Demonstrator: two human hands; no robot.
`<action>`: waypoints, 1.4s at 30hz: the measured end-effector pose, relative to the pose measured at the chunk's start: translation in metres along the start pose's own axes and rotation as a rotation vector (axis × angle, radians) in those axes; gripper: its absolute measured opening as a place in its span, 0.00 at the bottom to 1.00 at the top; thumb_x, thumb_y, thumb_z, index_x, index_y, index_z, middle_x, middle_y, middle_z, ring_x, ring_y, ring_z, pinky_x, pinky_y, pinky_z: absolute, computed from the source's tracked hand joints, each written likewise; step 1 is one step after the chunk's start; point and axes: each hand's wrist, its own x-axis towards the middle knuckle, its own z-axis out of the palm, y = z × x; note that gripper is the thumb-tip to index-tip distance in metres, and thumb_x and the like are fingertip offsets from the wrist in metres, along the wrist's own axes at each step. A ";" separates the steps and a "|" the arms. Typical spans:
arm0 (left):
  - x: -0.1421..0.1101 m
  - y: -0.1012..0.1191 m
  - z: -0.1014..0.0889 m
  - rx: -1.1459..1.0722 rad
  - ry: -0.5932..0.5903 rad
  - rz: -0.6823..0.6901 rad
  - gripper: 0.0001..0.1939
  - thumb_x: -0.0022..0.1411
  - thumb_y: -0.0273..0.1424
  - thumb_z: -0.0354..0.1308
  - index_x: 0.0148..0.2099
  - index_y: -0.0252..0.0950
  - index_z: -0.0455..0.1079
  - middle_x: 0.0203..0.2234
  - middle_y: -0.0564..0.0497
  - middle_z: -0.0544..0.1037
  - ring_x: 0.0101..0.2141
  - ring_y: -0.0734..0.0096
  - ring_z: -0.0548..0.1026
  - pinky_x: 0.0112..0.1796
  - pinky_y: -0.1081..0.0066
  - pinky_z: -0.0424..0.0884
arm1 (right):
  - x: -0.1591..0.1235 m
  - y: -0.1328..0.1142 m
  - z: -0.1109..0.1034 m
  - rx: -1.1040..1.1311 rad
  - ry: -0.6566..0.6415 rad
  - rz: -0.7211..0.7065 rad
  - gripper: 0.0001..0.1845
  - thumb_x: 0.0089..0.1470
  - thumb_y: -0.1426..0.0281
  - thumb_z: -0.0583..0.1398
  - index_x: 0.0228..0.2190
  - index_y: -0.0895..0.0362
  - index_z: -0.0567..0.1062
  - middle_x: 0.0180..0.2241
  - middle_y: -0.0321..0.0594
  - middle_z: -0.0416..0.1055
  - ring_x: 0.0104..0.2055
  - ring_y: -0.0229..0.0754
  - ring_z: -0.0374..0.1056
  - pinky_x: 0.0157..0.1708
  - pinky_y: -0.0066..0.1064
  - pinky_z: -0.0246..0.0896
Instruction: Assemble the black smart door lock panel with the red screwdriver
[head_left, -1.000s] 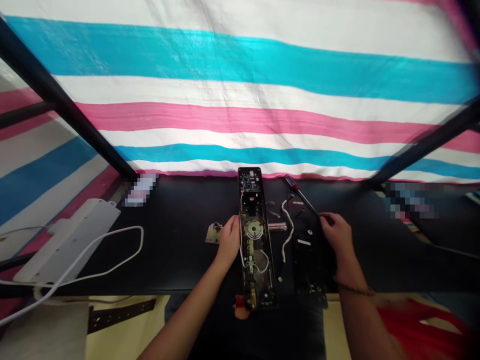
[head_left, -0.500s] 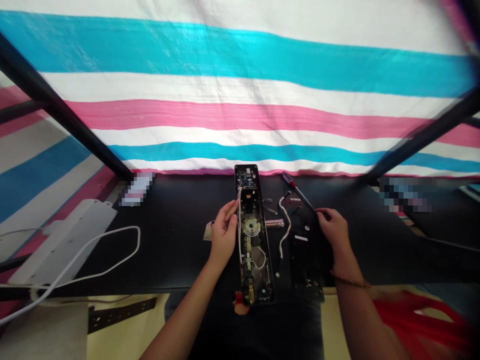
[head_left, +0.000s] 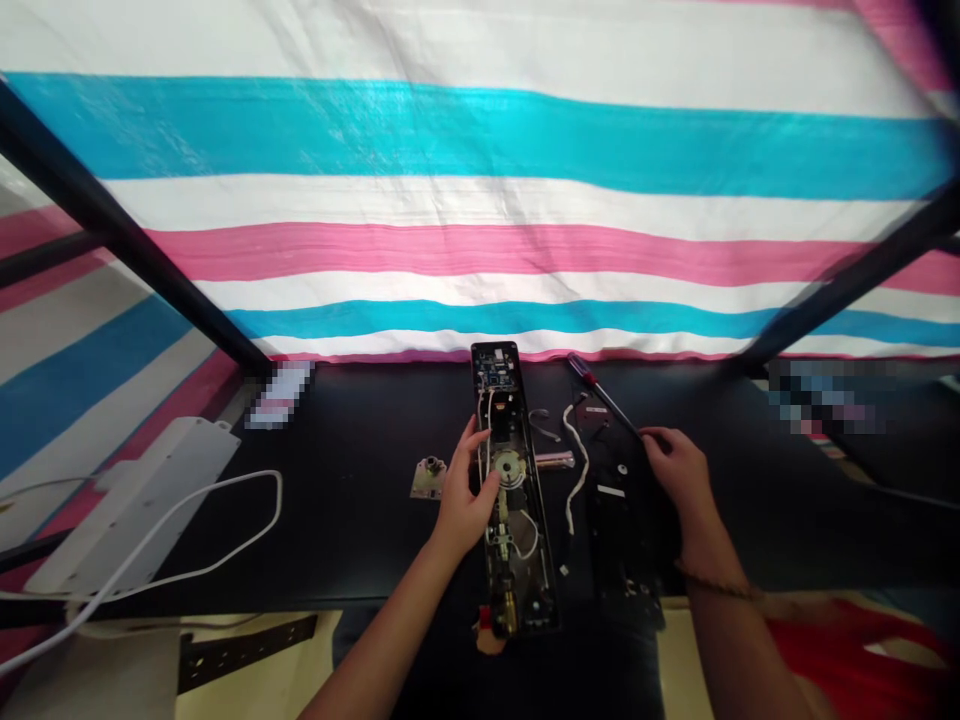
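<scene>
Left hand [head_left: 463, 505]: fingers [head_left: 474, 432] spread wide, not closed on any one part, with the index along the left side of the lock panel [head_left: 521, 510] and the thumb [head_left: 495, 482] beside its round disc [head_left: 508, 467]. Main change: this hand has moved off the panel's left edge and onto its face, over the white wire [head_left: 489, 425] running down the inside. The panel lies flat and lengthwise on the tabletop [head_left: 337, 530], circuit board [head_left: 491, 360] at the far end, brass cylinder [head_left: 508, 615] at the near end. Right hand [head_left: 679, 470]: fingers [head_left: 654, 436] narrow and loosely curled at the upper edge of the black back plate [head_left: 622, 510], just beside the tip of the red-handled screwdriver [head_left: 604, 400]; whether they grip anything, cannot tell. Between the 2 plates lie a metal lever [head_left: 555, 460], a curved metal piece [head_left: 544, 425] and a white cable [head_left: 574, 470]. Left of the panel, a small metal bracket [head_left: 428, 478] sits apart, now clear of the left hand. Further out: a white power strip [head_left: 142, 500] with its white cord [head_left: 187, 530] at the tabletop's left end, a black frame pole [head_left: 127, 210] rising before a striped tarp [head_left: 480, 200], and red cloth [head_left: 847, 650] at lower right, below the bracelet [head_left: 716, 585] on the right wrist. 2 pixelated patches at the tabletop's far edge are unreadable.
</scene>
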 end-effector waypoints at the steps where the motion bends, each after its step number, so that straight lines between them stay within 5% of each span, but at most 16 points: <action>1: 0.000 -0.001 0.000 -0.011 0.000 -0.016 0.24 0.66 0.29 0.55 0.63 0.41 0.62 0.69 0.38 0.55 0.64 0.54 0.63 0.61 0.54 0.60 | 0.000 0.000 0.000 0.001 0.000 0.000 0.17 0.52 0.59 0.56 0.34 0.55 0.81 0.35 0.43 0.76 0.34 0.45 0.70 0.39 0.37 0.63; 10: -0.001 0.002 0.000 -0.021 0.035 -0.086 0.22 0.65 0.29 0.54 0.61 0.41 0.65 0.67 0.40 0.59 0.60 0.55 0.68 0.57 0.58 0.65 | 0.000 -0.001 0.000 0.013 0.013 -0.007 0.18 0.51 0.59 0.56 0.34 0.55 0.81 0.34 0.44 0.76 0.34 0.46 0.69 0.38 0.37 0.63; 15: 0.000 0.002 0.000 -0.036 0.009 -0.109 0.21 0.66 0.32 0.54 0.60 0.40 0.64 0.53 0.43 0.73 0.48 0.61 0.75 0.52 0.60 0.69 | 0.000 0.004 0.002 0.023 0.013 -0.003 0.18 0.51 0.58 0.56 0.34 0.55 0.81 0.34 0.44 0.76 0.34 0.47 0.70 0.39 0.39 0.64; 21: 0.003 -0.001 0.004 -0.230 0.094 -0.207 0.33 0.68 0.39 0.53 0.70 0.42 0.44 0.55 0.41 0.70 0.45 0.65 0.76 0.45 0.65 0.72 | 0.002 0.005 0.003 0.005 0.000 0.006 0.19 0.51 0.57 0.56 0.34 0.55 0.81 0.36 0.44 0.77 0.34 0.47 0.70 0.39 0.38 0.64; 27: 0.006 -0.002 0.000 -0.134 0.015 -0.282 0.29 0.70 0.45 0.49 0.67 0.38 0.56 0.31 0.52 0.75 0.30 0.68 0.72 0.36 0.69 0.68 | 0.002 0.005 0.002 0.002 -0.018 0.012 0.19 0.51 0.57 0.56 0.35 0.55 0.81 0.36 0.44 0.77 0.34 0.47 0.71 0.38 0.38 0.64; 42: 0.009 0.000 -0.001 -0.058 0.033 -0.285 0.29 0.69 0.47 0.49 0.65 0.36 0.61 0.30 0.51 0.74 0.31 0.67 0.72 0.35 0.69 0.67 | 0.001 0.002 0.001 -0.001 -0.013 0.010 0.19 0.51 0.57 0.56 0.34 0.55 0.80 0.36 0.44 0.77 0.35 0.47 0.71 0.39 0.38 0.64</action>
